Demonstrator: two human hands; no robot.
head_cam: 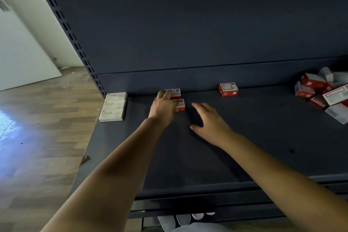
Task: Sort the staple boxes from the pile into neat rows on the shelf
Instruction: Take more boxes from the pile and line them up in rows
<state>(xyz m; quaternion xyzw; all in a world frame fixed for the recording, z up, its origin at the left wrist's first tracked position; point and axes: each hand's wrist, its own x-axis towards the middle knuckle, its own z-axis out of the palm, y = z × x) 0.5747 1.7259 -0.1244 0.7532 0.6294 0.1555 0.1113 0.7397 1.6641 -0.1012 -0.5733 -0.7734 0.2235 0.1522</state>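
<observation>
On the dark shelf (216, 156), the left hand (162, 108) lies with its fingers resting over two red staple boxes (178, 93) set one behind the other near the back wall; its palm hides much of both. The right hand (209, 123) hovers just beside them, fingers spread, holding nothing. A lone red box (228, 89) stands apart. The pile (323, 96) is cut off at right. Three white boxes (113, 106) line the left edge.

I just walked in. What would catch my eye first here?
Two bare arms reach over a dark shelf: the left hand rests on two small red boxes near the back, and the right hand hovers open beside them. A jumbled pile of boxes sits far right, and three white boxes line the left edge.
</observation>
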